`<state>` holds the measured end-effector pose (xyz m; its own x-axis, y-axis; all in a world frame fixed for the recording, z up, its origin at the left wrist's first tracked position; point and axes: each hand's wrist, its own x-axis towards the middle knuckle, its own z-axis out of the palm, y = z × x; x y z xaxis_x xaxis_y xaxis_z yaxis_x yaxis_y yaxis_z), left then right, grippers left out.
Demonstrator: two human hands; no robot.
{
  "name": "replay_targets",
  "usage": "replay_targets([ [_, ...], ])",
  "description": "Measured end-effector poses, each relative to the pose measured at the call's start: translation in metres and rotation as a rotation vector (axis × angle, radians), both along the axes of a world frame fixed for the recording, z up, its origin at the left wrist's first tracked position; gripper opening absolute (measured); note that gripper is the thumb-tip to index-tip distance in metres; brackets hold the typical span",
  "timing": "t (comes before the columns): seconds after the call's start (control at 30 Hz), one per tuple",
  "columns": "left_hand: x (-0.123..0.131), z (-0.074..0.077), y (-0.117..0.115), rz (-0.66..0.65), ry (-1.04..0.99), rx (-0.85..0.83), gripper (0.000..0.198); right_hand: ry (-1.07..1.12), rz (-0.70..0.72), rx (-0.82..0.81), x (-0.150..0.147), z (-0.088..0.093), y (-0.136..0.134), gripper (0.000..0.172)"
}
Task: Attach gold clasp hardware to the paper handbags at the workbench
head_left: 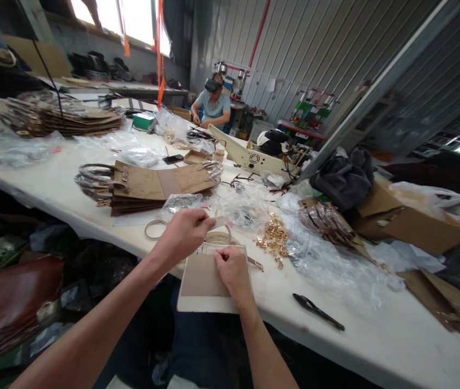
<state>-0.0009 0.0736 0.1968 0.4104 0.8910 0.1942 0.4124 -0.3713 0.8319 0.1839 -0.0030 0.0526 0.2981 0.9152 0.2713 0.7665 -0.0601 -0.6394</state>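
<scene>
My left hand [187, 232] is raised just above the table edge, its fingers pinched on a pale strip [217, 221]. Below it, a flat tan bag panel [201, 278] with a light border leans over the front edge toward my lap. My right hand [232, 267] lies on the upper part of this panel, fingers curled together; what they pinch is hidden. Behind the panel's top edge are a looped strap [229, 233] and a narrow strap end [255, 263]. A pile of small gold metal fittings [274, 237] lies to the right.
Stacked brown bags with handles [141, 183] lie at left, near a ring-shaped roll [155, 229]. Black nippers [319, 312] rest at front right, beside crumpled plastic wrap [339, 270]. A cream machine [250, 156] and a seated co-worker [214, 105] are farther back.
</scene>
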Motion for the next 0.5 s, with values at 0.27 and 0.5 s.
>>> replay_targets([
  [0.27, -0.066, -0.046, -0.027, -0.078, -0.229, -0.33, 0.048, -0.35, 0.181, 0.083, -0.016, -0.016, -0.03, 0.037],
  [0.5, -0.066, -0.086, -0.063, -0.066, -0.148, -0.215, 0.037, -0.154, 0.229, 0.075, -0.008, 0.001, -0.036, 0.038],
])
